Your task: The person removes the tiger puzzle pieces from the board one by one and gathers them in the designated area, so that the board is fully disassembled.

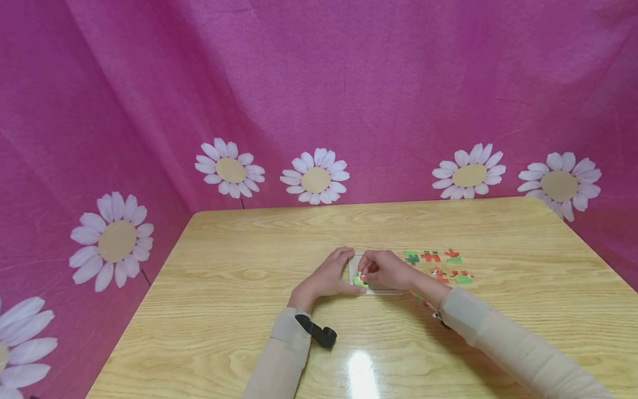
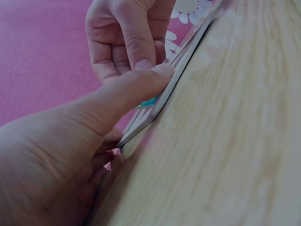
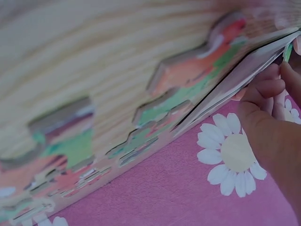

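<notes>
A shallow puzzle tray [image 1: 384, 292] with a pale rim lies on the table. My left hand [image 1: 329, 275] holds its left end, thumb on the near rim and fingers spread toward the far corner. In the left wrist view the thumb [image 2: 141, 87] lies along the tray's edge [image 2: 162, 104]. My right hand [image 1: 387, 270] is over the tray, thumb and fingertips pinching a green and red puzzle piece [image 1: 360, 282] at the tray's left end. The right wrist view shows the piece's green edge [image 3: 287, 52] by the fingertips.
Several loose puzzle pieces [image 1: 462, 279] in green and red lie right of the tray, some partly behind the right forearm. The wooden table [image 1: 224, 293] meets a pink cloth [image 1: 349, 100] with white flowers. A black strap [image 1: 319, 331] is on the left wrist.
</notes>
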{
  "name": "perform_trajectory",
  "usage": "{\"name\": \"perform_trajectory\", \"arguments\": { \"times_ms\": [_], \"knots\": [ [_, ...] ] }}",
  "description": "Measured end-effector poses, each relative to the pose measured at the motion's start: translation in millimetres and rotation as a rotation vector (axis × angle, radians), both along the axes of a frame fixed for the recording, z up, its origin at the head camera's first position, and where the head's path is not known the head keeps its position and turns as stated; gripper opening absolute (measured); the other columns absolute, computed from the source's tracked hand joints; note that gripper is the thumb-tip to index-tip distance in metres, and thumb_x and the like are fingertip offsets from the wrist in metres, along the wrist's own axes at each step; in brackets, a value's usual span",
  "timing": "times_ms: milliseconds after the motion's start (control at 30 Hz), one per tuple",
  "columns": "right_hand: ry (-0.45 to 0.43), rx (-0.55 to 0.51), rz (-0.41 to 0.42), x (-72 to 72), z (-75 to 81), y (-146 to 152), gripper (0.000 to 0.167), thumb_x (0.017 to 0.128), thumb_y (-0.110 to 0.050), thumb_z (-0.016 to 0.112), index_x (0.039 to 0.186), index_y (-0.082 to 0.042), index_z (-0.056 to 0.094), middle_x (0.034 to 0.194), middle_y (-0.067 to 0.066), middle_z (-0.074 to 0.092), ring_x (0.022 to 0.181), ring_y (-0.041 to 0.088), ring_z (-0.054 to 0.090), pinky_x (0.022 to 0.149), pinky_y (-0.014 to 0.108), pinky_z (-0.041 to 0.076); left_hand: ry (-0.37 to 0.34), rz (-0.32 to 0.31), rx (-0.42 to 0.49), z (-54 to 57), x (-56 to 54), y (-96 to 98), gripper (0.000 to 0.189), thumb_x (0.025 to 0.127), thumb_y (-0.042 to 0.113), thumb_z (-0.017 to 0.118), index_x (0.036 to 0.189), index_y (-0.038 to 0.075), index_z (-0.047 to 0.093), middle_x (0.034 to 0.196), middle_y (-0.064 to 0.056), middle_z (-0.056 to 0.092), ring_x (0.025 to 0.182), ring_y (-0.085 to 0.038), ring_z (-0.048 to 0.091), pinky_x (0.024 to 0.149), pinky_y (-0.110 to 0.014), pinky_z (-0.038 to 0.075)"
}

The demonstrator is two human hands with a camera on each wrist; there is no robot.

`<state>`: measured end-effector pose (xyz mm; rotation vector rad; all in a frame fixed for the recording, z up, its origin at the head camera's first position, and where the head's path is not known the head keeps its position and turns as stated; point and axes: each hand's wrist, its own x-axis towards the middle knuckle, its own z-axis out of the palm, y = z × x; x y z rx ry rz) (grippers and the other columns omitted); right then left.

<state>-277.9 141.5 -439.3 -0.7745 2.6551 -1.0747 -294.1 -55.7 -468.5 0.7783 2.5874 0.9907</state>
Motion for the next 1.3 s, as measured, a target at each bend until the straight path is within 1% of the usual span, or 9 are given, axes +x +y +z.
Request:
{"name": "perform_trajectory", "arguments": {
  "times_ms": [67,267,433,600,767,867,967,1133,1300],
  "knots": [
    [-0.001,-0.018,-0.006,0.5,0.1,3,0.010,0.087,0.000,0.069,0.094,-0.001,0.063,0.083,0.007,0.066,0.076,0.008,0.057,0.067,0.017,0.050,-0.001,0.001,0.001,0.5,0.4,0.5,0.099,0.075,0.043,0.082,0.153,0.011,0.030,0.161,-0.004,0.026,0.150,-0.022,0.025,0.123,-0.042,0.028],
    [-0.041,-0.070,-0.025,1.7,-0.2,14,0.010,0.088,-0.001,0.068,0.096,-0.001,0.062,0.085,0.010,0.065,0.077,0.010,0.058,0.067,0.017,0.051,-0.020,0.012,-0.012,1.4,1.8,0.9,0.097,0.076,0.045,0.080,0.154,0.013,0.030,0.162,-0.002,0.025,0.151,-0.020,0.024,0.123,-0.042,0.027],
    [-0.064,-0.093,-0.036,4.8,1.4,27,0.012,0.088,-0.002,0.068,0.098,0.000,0.062,0.088,0.011,0.065,0.078,0.012,0.059,0.067,0.018,0.051,-0.018,0.010,-0.005,1.5,2.5,0.7,0.097,0.077,0.043,0.080,0.153,0.012,0.030,0.162,-0.004,0.025,0.150,-0.022,0.024,0.123,-0.043,0.027],
    [-0.088,-0.105,-0.056,9.4,3.2,39,0.012,0.089,-0.004,0.068,0.099,0.000,0.062,0.088,0.010,0.064,0.077,0.013,0.056,0.065,0.017,0.049,-0.020,0.014,0.004,1.3,3.1,0.4,0.097,0.077,0.042,0.080,0.153,0.011,0.030,0.162,-0.005,0.025,0.151,-0.023,0.024,0.123,-0.043,0.027],
    [-0.127,-0.126,-0.073,14.3,4.9,51,0.013,0.091,-0.007,0.067,0.101,-0.001,0.062,0.090,0.010,0.063,0.078,0.013,0.053,0.066,0.018,0.047,-0.022,0.023,0.000,1.0,3.5,0.4,0.097,0.077,0.043,0.080,0.153,0.012,0.030,0.162,-0.004,0.025,0.151,-0.022,0.022,0.124,-0.042,0.026],
    [-0.129,-0.129,-0.073,16.7,5.0,59,0.014,0.091,-0.008,0.067,0.102,-0.001,0.061,0.092,0.010,0.062,0.077,0.012,0.053,0.065,0.019,0.047,-0.021,0.021,0.000,0.9,3.6,0.6,0.097,0.076,0.043,0.081,0.153,0.012,0.030,0.162,-0.004,0.025,0.152,-0.022,0.021,0.124,-0.042,0.025],
    [-0.112,-0.121,-0.084,18.6,3.5,67,0.013,0.091,-0.008,0.068,0.101,-0.003,0.062,0.091,0.009,0.062,0.075,0.010,0.053,0.063,0.018,0.047,-0.022,0.017,0.001,1.0,3.4,0.5,0.097,0.076,0.042,0.081,0.154,0.013,0.030,0.162,-0.003,0.025,0.152,-0.022,0.021,0.124,-0.042,0.025],
    [-0.086,-0.128,-0.089,22.3,2.1,80,0.012,0.090,-0.007,0.067,0.101,-0.001,0.063,0.090,0.008,0.063,0.075,0.006,0.054,0.064,0.018,0.049,0.000,0.016,-0.006,-0.2,2.6,0.6,0.096,0.076,0.042,0.081,0.153,0.012,0.031,0.161,-0.004,0.026,0.150,-0.023,0.024,0.123,-0.043,0.027],
    [-0.128,-0.158,-0.086,28.4,5.2,94,0.015,0.092,-0.005,0.065,0.104,0.003,0.061,0.091,0.011,0.062,0.077,0.006,0.059,0.068,0.021,0.055,-0.005,0.013,-0.006,-0.8,1.8,0.6,0.097,0.076,0.043,0.081,0.153,0.013,0.030,0.162,-0.003,0.025,0.151,-0.022,0.023,0.124,-0.041,0.026]
  ]
}}
